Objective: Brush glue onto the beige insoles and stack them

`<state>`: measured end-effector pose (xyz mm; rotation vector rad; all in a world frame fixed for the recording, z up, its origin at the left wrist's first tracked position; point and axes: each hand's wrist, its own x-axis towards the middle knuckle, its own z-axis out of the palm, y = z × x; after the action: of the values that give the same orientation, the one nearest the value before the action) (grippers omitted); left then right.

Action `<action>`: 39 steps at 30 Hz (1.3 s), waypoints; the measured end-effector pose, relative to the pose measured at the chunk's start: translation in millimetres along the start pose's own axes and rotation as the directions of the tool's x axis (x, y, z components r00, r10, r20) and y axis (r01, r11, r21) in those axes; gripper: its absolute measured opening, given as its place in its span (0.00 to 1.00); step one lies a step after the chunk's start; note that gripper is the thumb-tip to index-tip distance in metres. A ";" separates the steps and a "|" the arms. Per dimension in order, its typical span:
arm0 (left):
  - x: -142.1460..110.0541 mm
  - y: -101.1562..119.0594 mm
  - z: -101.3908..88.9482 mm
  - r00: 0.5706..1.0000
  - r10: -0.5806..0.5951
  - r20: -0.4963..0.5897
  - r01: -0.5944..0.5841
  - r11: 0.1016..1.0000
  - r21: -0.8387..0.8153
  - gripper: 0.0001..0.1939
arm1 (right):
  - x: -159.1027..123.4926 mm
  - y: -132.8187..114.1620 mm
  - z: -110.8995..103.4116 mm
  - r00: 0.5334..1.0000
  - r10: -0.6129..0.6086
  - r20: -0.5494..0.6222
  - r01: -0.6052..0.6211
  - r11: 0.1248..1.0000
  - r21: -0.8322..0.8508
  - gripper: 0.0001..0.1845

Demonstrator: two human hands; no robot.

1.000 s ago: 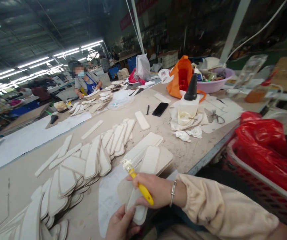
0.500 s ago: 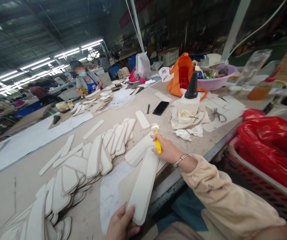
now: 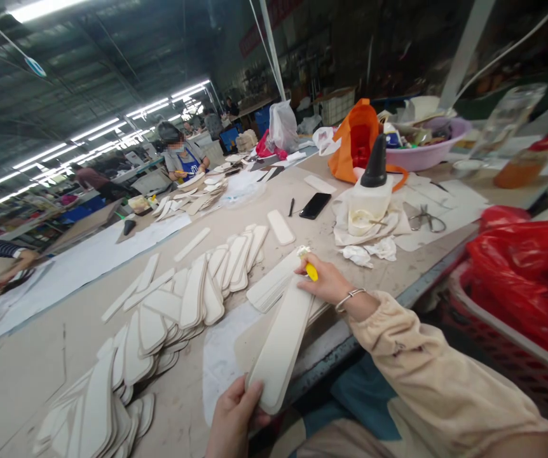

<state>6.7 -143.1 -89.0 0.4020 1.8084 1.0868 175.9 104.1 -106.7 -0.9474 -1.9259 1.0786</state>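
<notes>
My left hand [image 3: 238,413] pinches the near end of a long white panel [image 3: 281,346] with rounded ends, thumb on top. The panel slants away from me over the table's front edge. At its far end, my right hand [image 3: 324,280] grips a yellow-handled glue brush [image 3: 311,271]; white paste covers its head, so the bristles are hidden. Beyond the panel lies a fanned stack of similar pieces [image 3: 269,286]. Under it are a beige sheet [image 3: 248,343] and white paper [image 3: 217,356].
Overlapping panels [image 3: 192,292] spread across the table's left. Behind my right hand stand a black-nozzled glue bottle [image 3: 369,197], crumpled tissue [image 3: 357,256], scissors [image 3: 426,219] and a phone [image 3: 315,205]. A basket with red plastic [image 3: 526,267] sits at right. Co-workers [image 3: 183,156] work across the table.
The view has turned slightly left, so the scene sits farther right and more of a co-worker shows at left. The brush is tilted more in my right hand. Both holds are unchanged.
</notes>
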 end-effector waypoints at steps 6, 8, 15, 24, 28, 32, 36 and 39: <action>0.6 -5.7 -1.4 1.000 0.029 0.008 -0.028 0.999 -0.030 0.28 | -1.5 -2.7 -5.3 0.997 -0.045 -0.070 0.058 0.976 0.210 0.16; 0.4 -7.4 -2.5 0.999 0.040 0.010 -0.040 0.999 -0.026 0.28 | -1.0 -5.7 -7.8 0.995 -0.030 -0.091 0.056 0.953 0.297 0.17; -2.6 -11.1 0.5 0.997 0.069 0.022 -0.069 0.997 -0.023 0.26 | -1.2 -15.6 -17.3 0.996 0.003 -0.087 0.039 0.875 0.482 0.20; -13.2 -2.5 8.9 0.993 0.090 0.080 -0.087 0.995 -0.045 0.19 | -1.5 -14.2 -22.0 0.994 0.002 -0.112 0.052 0.873 0.484 0.23; -13.4 -3.8 10.9 0.994 0.083 0.073 -0.078 0.995 -0.070 0.21 | -1.7 -13.1 -22.8 0.992 -0.012 -0.128 0.072 0.876 0.478 0.23; -12.6 -4.6 4.4 0.987 0.052 0.153 -0.049 0.999 -0.025 0.27 | -6.0 -26.2 -27.3 0.993 -0.004 -0.121 0.061 0.883 0.465 0.22; -7.5 3.0 -1.0 0.901 0.080 0.426 -0.103 0.994 0.030 0.35 | -13.2 -45.9 -30.3 0.995 0.007 -0.097 0.039 0.888 0.459 0.21; -3.5 15.2 2.6 0.847 0.120 0.518 -0.197 0.976 0.096 0.31 | -16.1 -53.0 -30.0 0.997 0.023 -0.070 0.015 0.866 0.500 0.23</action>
<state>7.8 -135.7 -75.1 0.8596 1.3943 0.8526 195.8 81.1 -51.5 -0.6821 -1.4681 1.4327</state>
